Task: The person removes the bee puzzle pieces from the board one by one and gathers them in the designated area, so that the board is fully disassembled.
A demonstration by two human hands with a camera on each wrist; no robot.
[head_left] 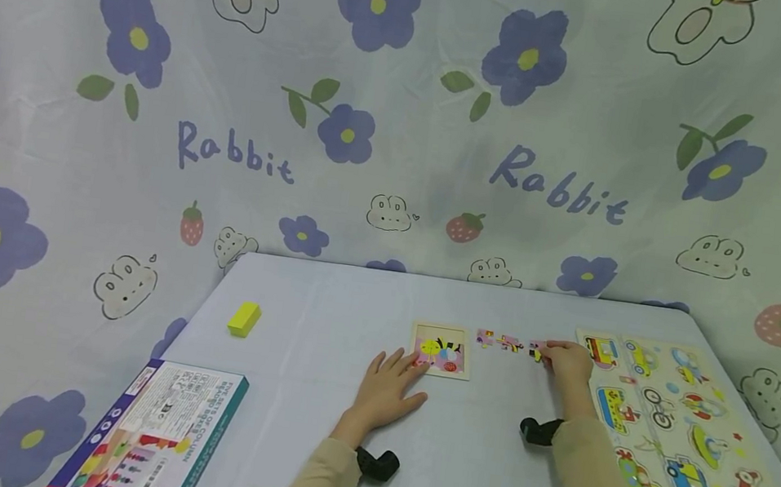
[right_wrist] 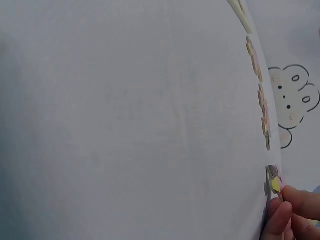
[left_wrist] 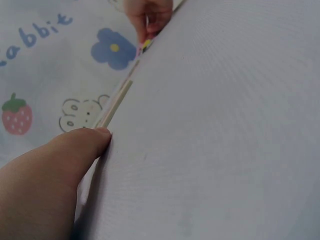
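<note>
Pinched in the right hand (head_left: 569, 370) is a pink-yellow-black jigsaw piece (head_left: 535, 351). Spread-fingered, the left hand (head_left: 384, 391) touches a square wooden puzzle tray (head_left: 443, 327).

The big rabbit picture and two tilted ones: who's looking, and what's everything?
No machine here: the left grip and right grip are a person's bare hands. The big picture looks down from the head; the tilted ones, from the left and right wrists. On the white table lie a yellow block, a printed box, a vehicle board, and a small framed puzzle with loose pieces beside it. The left grip rests at the puzzle's corner; the right one pinches a piece.
</note>
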